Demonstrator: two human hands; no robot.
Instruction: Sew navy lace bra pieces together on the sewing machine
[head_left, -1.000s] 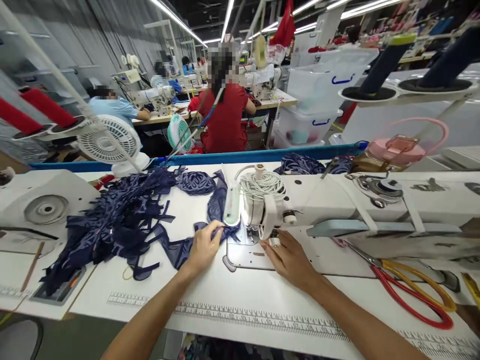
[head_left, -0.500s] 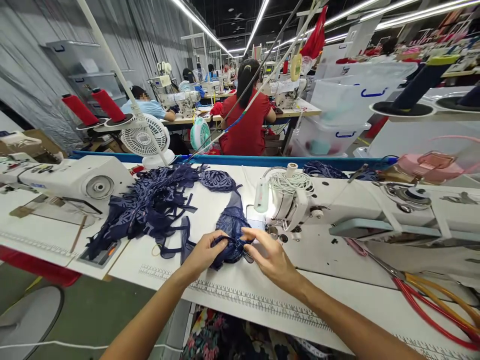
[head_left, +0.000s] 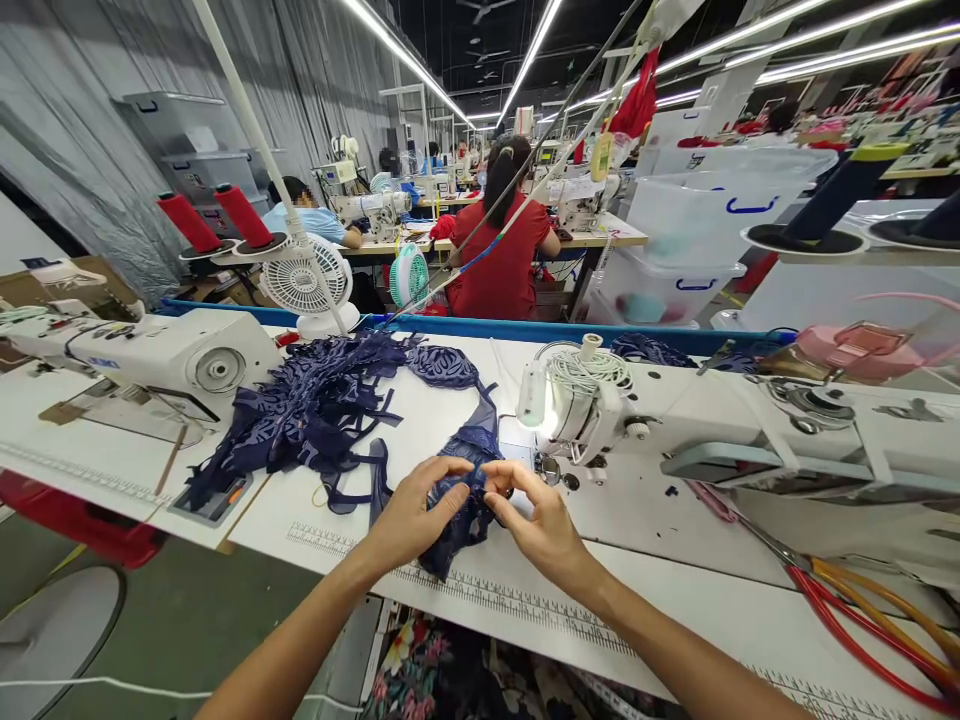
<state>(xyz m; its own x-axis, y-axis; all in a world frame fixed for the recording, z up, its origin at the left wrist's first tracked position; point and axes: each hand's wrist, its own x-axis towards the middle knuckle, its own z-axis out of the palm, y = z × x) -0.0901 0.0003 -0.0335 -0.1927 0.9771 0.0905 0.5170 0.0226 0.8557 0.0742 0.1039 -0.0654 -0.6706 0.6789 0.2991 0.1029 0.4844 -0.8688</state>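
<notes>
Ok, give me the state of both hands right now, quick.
Left hand: closed, gripping the navy lace piece.
Right hand: closed, pinching the same navy lace piece.

Sheer navy lace cloth (head_left: pixel 459 535), soft and patterned, at centre. Smooth matt white table (head_left: pixel 660 590). At two o'clock, a glossy white sewing machine (head_left: pixel 720 410). At four o'clock, scissors (head_left: pixel 806 575) with shiny plastic handles.

A garment factory's sewing floor. An industrial sewing machine (head_left: pixel 600 410) stands at 1 o'clock and a second machine (head_left: pixel 150 355) at 10, with navy lace pieces (head_left: pixel 315 400) heaped between them. Red thread cones (head_left: pixel 217 220) sit at 11, and seated workers (head_left: pixel 506 250) sew under strip lights (head_left: pixel 529 50) at 12.
</notes>
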